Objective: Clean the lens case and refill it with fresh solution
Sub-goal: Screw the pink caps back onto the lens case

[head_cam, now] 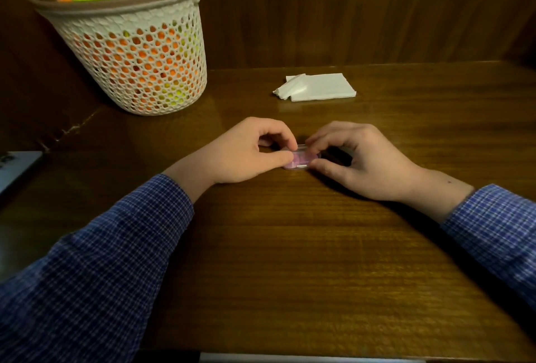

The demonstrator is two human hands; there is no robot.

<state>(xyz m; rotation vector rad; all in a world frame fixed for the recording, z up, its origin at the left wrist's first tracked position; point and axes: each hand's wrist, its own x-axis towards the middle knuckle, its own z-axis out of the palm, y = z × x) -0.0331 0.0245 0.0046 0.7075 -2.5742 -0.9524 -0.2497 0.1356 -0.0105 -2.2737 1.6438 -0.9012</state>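
Observation:
A small pink, partly clear lens case (301,158) lies on the wooden table (290,246), between my two hands. My left hand (246,151) pinches its left end with thumb and curled fingers. My right hand (356,159) pinches its right end, thumb in front and fingertips over the back edge. Most of the case is hidden by my fingers. I cannot tell whether its lid is open. No solution bottle is in view.
A folded white tissue stack (319,87) lies behind the hands near the back wall. A white mesh basket (136,52) holding orange and green items stands at the back left. A grey flat object (14,168) sits at the left edge.

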